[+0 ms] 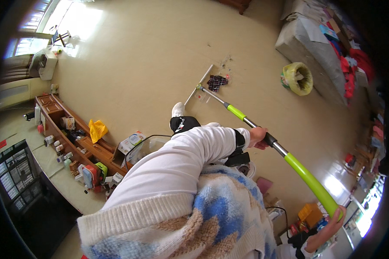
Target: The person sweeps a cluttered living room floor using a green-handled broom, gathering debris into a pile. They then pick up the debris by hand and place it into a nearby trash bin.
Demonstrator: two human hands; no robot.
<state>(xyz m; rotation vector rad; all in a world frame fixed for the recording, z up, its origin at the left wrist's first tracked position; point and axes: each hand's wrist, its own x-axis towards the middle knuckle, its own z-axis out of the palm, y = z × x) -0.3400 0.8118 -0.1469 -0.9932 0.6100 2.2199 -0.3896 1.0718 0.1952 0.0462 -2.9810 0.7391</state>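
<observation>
My left hand [258, 137] is closed around the middle of a long-handled floor squeegee's pole [251, 122], near its dark grey collar. At the upper end, my right hand [338, 215] grips the curved lime-green handle [306, 178]. The pole slants down to a thin, straight bar head [205, 75] on the beige floor. Just right of the head lies a dark plaid cloth [217, 83], with small scraps [226, 62] scattered above it. A white shoe [178, 109] is by the near end of the bar.
A yellow-lined wastebasket [297, 78] stands right, beside a covered sofa [306, 48]. Along the left runs a wooden cabinet [64, 136] with bottles and boxes. A yellow bag [97, 130] hangs at its edge. An open carton [129, 144] and a black cable [139, 142] are near my legs.
</observation>
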